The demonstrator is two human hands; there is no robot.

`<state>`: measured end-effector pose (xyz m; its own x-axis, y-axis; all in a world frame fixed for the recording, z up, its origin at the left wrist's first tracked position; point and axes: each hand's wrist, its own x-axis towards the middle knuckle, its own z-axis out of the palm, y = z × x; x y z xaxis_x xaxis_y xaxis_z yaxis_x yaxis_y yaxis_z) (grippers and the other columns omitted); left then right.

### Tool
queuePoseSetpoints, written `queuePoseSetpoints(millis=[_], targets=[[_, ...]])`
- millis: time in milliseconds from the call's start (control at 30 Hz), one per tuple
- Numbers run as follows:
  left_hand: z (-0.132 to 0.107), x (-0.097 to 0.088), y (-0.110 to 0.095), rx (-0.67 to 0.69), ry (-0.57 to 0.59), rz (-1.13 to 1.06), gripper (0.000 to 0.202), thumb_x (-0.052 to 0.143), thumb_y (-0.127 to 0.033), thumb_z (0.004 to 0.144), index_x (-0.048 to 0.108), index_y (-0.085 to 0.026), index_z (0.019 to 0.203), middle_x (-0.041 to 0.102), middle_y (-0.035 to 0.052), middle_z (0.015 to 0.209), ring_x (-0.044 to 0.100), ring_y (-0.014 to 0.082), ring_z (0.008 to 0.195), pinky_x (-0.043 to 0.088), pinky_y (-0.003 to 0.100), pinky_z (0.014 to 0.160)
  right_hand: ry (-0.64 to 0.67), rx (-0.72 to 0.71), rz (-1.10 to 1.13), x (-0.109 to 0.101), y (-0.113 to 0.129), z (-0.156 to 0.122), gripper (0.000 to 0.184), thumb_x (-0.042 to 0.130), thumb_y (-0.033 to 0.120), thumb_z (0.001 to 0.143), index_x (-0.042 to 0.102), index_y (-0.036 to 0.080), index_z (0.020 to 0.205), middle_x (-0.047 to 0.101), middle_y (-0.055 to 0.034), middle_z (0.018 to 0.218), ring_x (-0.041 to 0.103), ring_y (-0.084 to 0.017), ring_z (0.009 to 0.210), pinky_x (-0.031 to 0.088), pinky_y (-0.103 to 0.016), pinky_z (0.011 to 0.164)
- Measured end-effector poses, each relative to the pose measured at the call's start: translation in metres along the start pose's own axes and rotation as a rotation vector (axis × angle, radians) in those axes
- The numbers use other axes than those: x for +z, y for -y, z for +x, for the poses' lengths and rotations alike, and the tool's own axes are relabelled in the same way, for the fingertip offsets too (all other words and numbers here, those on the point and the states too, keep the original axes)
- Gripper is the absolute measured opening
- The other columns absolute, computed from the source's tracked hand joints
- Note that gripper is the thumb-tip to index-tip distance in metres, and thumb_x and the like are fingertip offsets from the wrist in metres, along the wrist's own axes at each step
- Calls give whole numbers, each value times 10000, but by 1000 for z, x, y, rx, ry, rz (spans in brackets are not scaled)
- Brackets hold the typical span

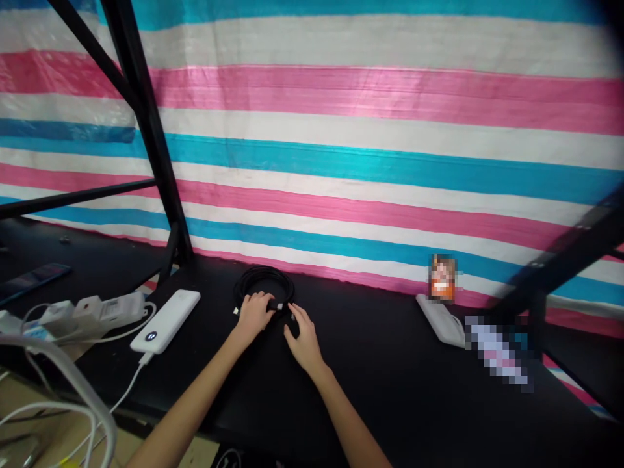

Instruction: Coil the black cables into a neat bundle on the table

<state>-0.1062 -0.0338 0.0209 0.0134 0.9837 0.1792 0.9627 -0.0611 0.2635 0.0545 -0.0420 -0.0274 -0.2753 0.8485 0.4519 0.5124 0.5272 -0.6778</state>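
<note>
A coiled black cable (266, 270) lies on the black tabletop near the striped sheet. My left hand (254, 317) rests over the coil's near side, its fingers closed on the cable beside a black plug with a bright metal tip (279, 306). Another light-coloured connector end (236, 311) shows just left of that hand. My right hand (306, 341) is on the other side of the plug, thumb and fingers apart, with a small dark spot between them that I cannot make out.
A white power bank (166, 322) with a white cable plugged in lies to the left. Beyond it are a power strip with chargers (104, 315) and a phone (34, 283). A grey-white device (441, 322) and blurred items lie right. Black frame posts (163, 169) flank the tabletop.
</note>
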Motion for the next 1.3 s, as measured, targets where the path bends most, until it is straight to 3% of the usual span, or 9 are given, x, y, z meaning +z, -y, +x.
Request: queuePoseSetpoints(millis=[67,167,300,433,700,900,1067,1167,1300], targets=[[3,-1,6,9,35,4,360,522,-401,801,583,-189,1086,607,99,1068,535,257,1027,357,378,859,-19,6,31,-1,1,1,485,482,187,787,487,214,1271,503,-100,1283,481,-223,1180,403,-420,974],[2,-1,7,58,-15,-51,464,553,-461,771,531,-216,1163,587,81,1099,521,245,1045,368,356,848,-86,5,99,0,-1,3,455,490,168,775,527,213,1227,537,-102,1210,520,-216,1127,432,-396,951],[-6,-2,0,72,-143,-68,370,563,-409,782,557,-227,1104,592,58,1056,530,220,1018,363,342,869,-164,64,243,2,-5,6,421,504,158,754,566,210,1168,573,-96,1091,615,-195,961,528,-332,785],[-13,-2,-2,21,-247,-114,289,572,-386,785,591,-218,1020,598,56,1027,556,214,972,391,341,863,-184,157,335,2,-8,8,386,529,177,728,584,193,1110,580,-93,1034,655,-176,841,551,-266,622],[-29,-2,16,43,-204,-340,192,556,-262,794,623,-210,966,608,30,996,594,167,923,461,276,838,-182,217,375,2,-15,10,371,522,120,681,595,146,1043,597,-89,987,669,-152,749,535,-236,575],[-48,-10,26,-76,-379,-264,234,481,-326,840,623,-219,992,602,43,1050,573,182,972,454,282,839,-163,260,318,-1,-13,10,343,551,168,691,610,139,1027,621,-96,968,659,-152,739,539,-258,605],[-36,-10,36,-245,-476,-195,357,453,-427,840,601,-190,1062,569,98,1114,553,242,1021,425,393,882,-156,326,300,5,-22,17,368,552,324,748,620,132,1055,658,-103,922,651,-180,747,551,-308,613],[-21,-5,31,-165,-451,-181,358,490,-443,819,608,-197,1051,550,101,1177,511,256,1111,368,425,948,-65,387,350,13,-26,25,460,559,343,747,582,119,1148,642,-126,1013,646,-184,780,554,-296,570],[-10,6,18,69,-318,-222,403,477,-479,823,575,-204,1101,583,77,1155,541,204,1067,385,347,914,71,354,361,17,-20,33,465,535,306,766,551,167,1210,592,-106,1154,633,-178,860,551,-282,580]])
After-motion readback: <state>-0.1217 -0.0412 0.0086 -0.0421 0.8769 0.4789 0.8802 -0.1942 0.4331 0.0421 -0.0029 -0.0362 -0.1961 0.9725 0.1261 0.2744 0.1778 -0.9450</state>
